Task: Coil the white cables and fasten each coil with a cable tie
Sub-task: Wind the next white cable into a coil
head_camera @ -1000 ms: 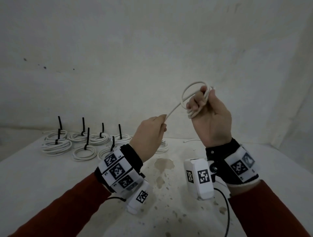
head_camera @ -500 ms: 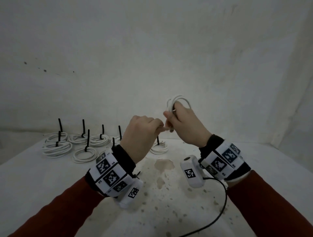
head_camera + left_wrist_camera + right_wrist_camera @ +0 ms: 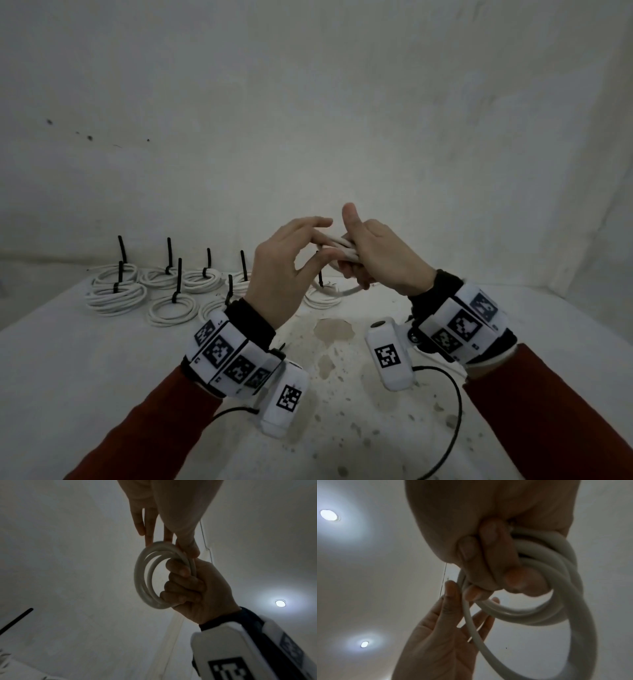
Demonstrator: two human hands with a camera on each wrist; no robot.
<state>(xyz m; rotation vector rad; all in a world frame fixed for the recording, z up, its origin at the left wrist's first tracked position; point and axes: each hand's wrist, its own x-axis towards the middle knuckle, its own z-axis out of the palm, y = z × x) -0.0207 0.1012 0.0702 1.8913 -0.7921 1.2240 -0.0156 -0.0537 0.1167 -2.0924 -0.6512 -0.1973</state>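
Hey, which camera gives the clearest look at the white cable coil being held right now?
The left wrist view: the whole coil shows as separate rings against the bare wall, gripped by the right hand. The right wrist view shows it larger but blurred and partly behind fingers. The head view shows only a few strands between the two hands.

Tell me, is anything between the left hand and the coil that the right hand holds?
Nothing visible. The left hand fingers already touch the white coil gripped by the right hand.
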